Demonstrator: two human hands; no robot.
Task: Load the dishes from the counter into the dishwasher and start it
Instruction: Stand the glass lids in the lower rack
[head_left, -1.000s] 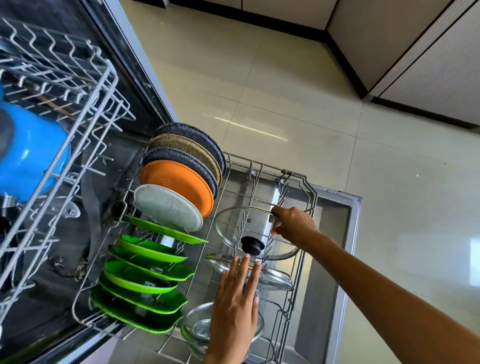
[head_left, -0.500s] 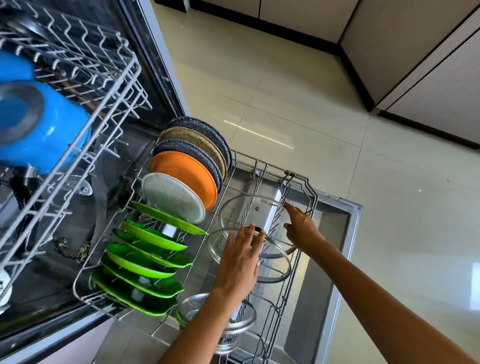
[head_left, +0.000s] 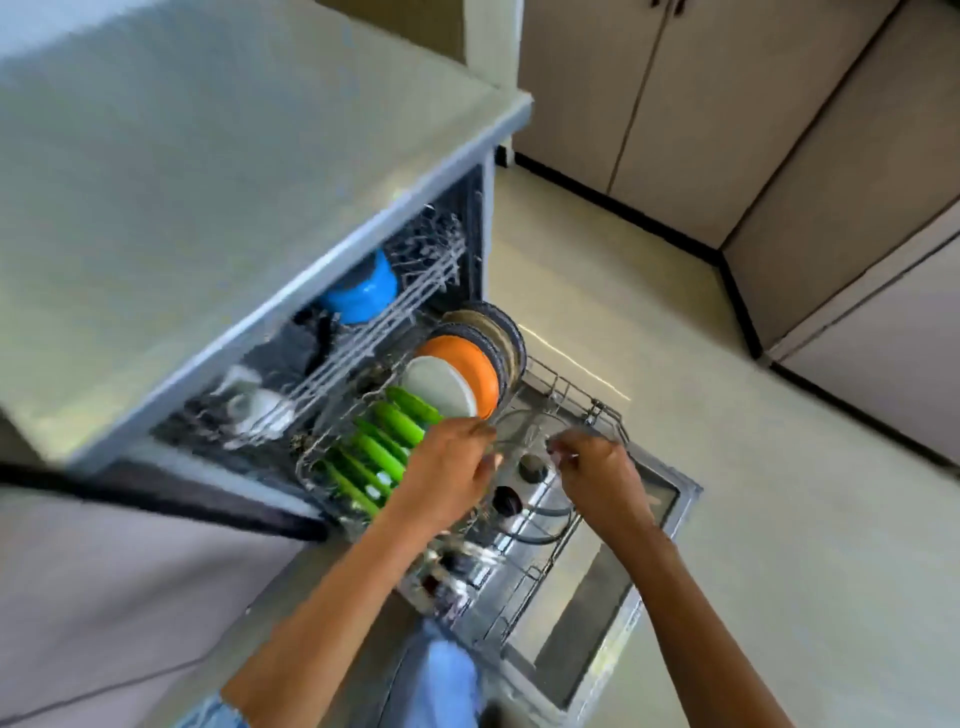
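Note:
The dishwasher's lower rack (head_left: 597, 410) is pulled out over the open door (head_left: 597, 623). It holds a row of green plates (head_left: 384, 447), a white plate (head_left: 441, 389), an orange plate (head_left: 467, 364) and dark speckled plates (head_left: 504, 327). A glass lid (head_left: 524, 434) stands on edge on the rack's right side. My left hand (head_left: 447, 467) curls on its left rim and my right hand (head_left: 597, 473) pinches its right rim. Another glass lid with a black knob (head_left: 506, 501) lies just below them. The image is blurred.
The upper rack (head_left: 415, 296) sticks out under the grey counter (head_left: 208, 182) with a blue pot (head_left: 363, 291) in it. Beige cabinets (head_left: 675, 104) line the far side of the tiled floor (head_left: 779, 519). My jeans-clad leg (head_left: 441, 675) is beside the door.
The view has risen and pulled back, showing the counter. Both hands went from flat and open over the lids to curled on the rim of the upright glass lid.

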